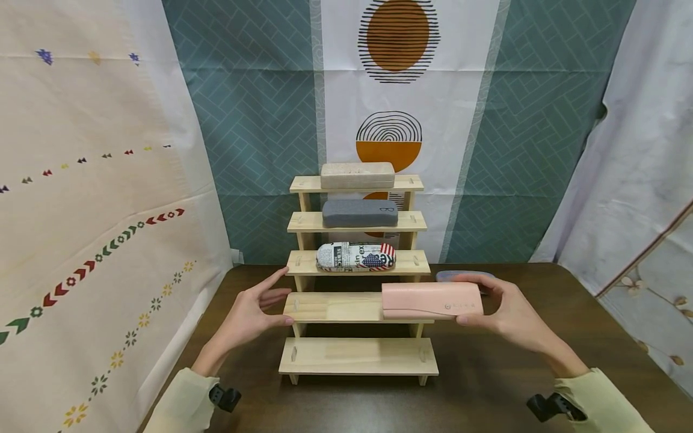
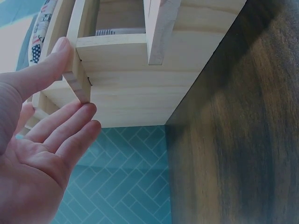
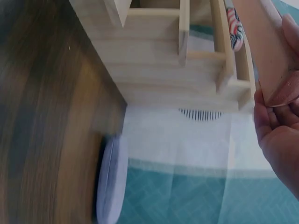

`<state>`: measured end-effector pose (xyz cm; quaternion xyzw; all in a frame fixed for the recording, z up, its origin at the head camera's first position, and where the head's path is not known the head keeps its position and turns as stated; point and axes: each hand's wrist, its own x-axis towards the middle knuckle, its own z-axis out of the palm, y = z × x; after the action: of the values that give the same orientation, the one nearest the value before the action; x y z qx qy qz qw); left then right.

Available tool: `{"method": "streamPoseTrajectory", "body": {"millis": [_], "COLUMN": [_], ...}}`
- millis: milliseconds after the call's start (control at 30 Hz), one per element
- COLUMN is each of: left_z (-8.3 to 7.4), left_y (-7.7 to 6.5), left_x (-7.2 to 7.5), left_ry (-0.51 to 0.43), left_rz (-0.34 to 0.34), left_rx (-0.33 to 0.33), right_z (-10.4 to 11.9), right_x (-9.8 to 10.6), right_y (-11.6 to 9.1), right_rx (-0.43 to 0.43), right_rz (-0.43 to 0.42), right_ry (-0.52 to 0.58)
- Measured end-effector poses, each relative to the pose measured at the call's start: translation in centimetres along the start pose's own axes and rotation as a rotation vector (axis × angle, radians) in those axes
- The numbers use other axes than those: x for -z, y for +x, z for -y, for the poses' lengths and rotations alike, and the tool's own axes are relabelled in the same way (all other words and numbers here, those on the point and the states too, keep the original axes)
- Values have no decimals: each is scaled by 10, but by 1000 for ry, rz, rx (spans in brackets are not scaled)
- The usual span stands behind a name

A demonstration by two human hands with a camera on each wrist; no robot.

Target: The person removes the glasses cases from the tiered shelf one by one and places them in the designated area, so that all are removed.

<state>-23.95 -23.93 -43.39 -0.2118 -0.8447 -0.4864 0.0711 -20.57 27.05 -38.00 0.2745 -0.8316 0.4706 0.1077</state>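
A stepped wooden display shelf [image 1: 357, 356] stands in the middle of the table. My left hand [image 1: 250, 311] is at its left side, thumb and fingers bracketing the end of the second step from the bottom; the left wrist view shows that board between the thumb and fingertips [image 2: 86, 112]. In my right hand [image 1: 509, 316] is a pink glasses case [image 1: 422, 299], gripped by its right end, thumb in front and fingers behind. The case overlaps the right half of that same step in the head view. A lavender glasses case [image 3: 112, 179] lies on the table behind the right hand.
The upper steps bear a newspaper-print glasses case [image 1: 354, 257], a grey-blue glasses case [image 1: 360, 213] and, on top, a beige glasses case [image 1: 357, 175]. Patterned cloths [image 1: 249, 120] hang behind and at both sides of the dark wooden table [image 1: 487, 385].
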Motion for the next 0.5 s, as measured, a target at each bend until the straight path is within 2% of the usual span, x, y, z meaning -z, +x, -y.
{"method": "streamPoseTrajectory", "body": {"millis": [200, 500], "left_z": [0, 1], "left_y": [0, 0], "left_x": [0, 0], "left_ry": [0, -5], "left_rz": [3, 0], "left_rx": [3, 4], "right_z": [-4, -20], "right_x": [23, 57], "right_y": [-13, -35], "right_rx": [-9, -75], "right_rz": [-11, -77], "right_ry": [-6, -30]}}
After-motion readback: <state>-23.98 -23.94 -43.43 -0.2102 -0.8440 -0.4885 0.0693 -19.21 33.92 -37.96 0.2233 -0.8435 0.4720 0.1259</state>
